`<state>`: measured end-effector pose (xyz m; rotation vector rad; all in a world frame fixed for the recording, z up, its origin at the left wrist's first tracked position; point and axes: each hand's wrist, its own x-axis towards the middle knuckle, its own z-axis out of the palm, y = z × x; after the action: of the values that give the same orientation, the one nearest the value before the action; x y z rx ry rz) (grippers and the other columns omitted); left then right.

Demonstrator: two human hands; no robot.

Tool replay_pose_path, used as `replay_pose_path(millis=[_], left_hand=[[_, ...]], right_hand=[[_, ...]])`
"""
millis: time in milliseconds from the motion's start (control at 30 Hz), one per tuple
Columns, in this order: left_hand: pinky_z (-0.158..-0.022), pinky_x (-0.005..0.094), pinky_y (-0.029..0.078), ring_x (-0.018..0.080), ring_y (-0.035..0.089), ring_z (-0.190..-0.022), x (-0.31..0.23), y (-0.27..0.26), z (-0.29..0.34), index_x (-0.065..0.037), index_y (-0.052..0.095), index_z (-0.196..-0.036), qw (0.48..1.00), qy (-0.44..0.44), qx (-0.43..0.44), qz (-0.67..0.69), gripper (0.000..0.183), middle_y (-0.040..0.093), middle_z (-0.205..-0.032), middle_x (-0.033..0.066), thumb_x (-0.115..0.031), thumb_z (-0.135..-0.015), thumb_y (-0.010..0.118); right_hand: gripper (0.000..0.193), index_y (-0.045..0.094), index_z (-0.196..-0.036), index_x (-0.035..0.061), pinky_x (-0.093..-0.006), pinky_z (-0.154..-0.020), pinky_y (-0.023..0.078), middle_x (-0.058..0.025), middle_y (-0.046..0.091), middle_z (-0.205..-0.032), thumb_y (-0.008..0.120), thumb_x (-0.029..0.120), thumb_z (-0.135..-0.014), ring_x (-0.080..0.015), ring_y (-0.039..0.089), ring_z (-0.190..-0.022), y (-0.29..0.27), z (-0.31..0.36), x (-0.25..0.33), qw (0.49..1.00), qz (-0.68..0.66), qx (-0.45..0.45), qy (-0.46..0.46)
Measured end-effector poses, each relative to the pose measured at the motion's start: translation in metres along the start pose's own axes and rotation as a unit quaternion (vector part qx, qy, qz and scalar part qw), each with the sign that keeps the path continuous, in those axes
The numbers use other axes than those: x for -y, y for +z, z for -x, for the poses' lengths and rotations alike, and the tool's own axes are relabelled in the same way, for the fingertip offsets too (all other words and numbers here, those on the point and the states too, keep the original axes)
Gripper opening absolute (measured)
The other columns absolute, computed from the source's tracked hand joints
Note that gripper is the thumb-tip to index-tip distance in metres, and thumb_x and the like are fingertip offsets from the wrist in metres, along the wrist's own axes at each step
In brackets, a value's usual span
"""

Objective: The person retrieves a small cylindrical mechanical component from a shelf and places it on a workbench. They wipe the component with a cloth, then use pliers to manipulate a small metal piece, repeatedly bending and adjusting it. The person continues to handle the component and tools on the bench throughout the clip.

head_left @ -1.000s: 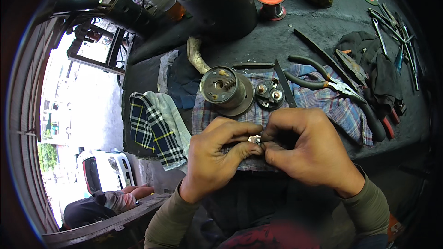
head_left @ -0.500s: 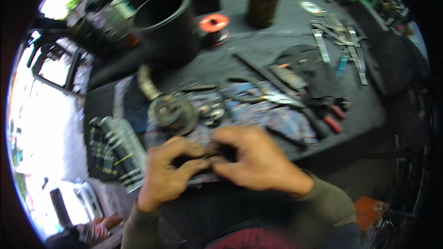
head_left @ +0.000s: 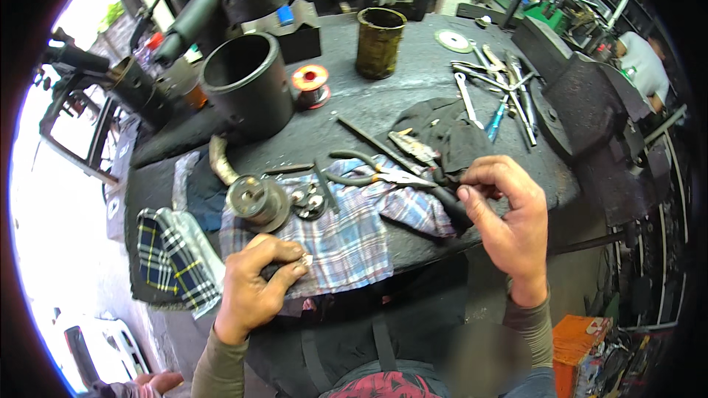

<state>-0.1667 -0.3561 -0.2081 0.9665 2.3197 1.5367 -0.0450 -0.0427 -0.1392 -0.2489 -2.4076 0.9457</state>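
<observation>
Over the near edge of a plaid cloth (head_left: 358, 239), my left hand (head_left: 251, 280) pinches a small pale, shiny piece (head_left: 307, 259) between thumb and forefinger. My right hand (head_left: 512, 225) is raised at the right, near a crumpled dark rag (head_left: 435, 121); its fingers are curled and thumb and forefinger come close together, but what lies between them cannot be made out. Beyond my left hand stands a round flanged metal part (head_left: 254, 203), beside a small dark dish with shiny balls (head_left: 308, 201). Long-nose pliers (head_left: 394, 176) lie on the cloth, jaws pointing right.
At the back are a large dark metal cylinder (head_left: 251, 96), a red-flanged wire spool (head_left: 311, 87) and a stained can (head_left: 380, 44). Wrenches (head_left: 509, 85) are heaped at the far right. An orange box (head_left: 579, 350) sits low at right; another person (head_left: 645, 66) is in the background.
My hands were close together over the cloth's near edge. The right one has moved away to the right, while the left stays there with the small piece now showing.
</observation>
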Motion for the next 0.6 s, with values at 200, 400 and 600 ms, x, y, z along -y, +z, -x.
replay_pose_path(millis=[200, 400, 600], left_hand=[[-0.092, 0.0329, 0.057, 0.0189, 0.074, -0.097, 0.002, -0.002, -0.005, 0.004, 0.073, -0.102, 0.999, -0.024, 0.034, 0.018, 0.012, 0.079, -0.102, 0.0128, 0.004, -0.09, 0.075], [-0.091, 0.0325, 0.059, 0.0192, 0.075, -0.099, 0.007, -0.002, -0.006, 0.004, 0.071, -0.105, 0.995, -0.031, 0.055, 0.074, 0.014, 0.077, -0.107, 0.0143, 0.005, -0.092, 0.075], [-0.092, 0.0323, 0.059, 0.0181, 0.075, -0.1, 0.012, -0.004, -0.001, 0.004, 0.071, -0.105, 0.995, -0.038, 0.05, 0.078, 0.013, 0.078, -0.104, 0.0127, 0.003, -0.093, 0.076]], right_hand=[[0.019, 0.066, -0.099, 0.0011, -0.0486, -0.086, 0.053, -0.015, 0.064, -0.103, 0.071, 0.005, -0.081, -0.0364, 0.064, -0.101, 0.074, -0.047, -0.007, 0.941, 0.177, 0.134, -0.255], [0.025, 0.07, -0.096, -0.0003, -0.0486, -0.088, 0.056, -0.0198, 0.075, -0.096, 0.074, 0.007, -0.072, -0.0378, 0.07, -0.102, 0.105, -0.08, -0.006, 0.908, 0.273, 0.206, -0.242], [0.025, 0.064, -0.102, -0.0007, -0.0498, -0.087, 0.056, -0.0217, 0.07, -0.095, 0.069, 0.006, -0.078, -0.0442, 0.068, -0.101, 0.093, -0.082, -0.004, 0.979, 0.107, 0.113, -0.131]])
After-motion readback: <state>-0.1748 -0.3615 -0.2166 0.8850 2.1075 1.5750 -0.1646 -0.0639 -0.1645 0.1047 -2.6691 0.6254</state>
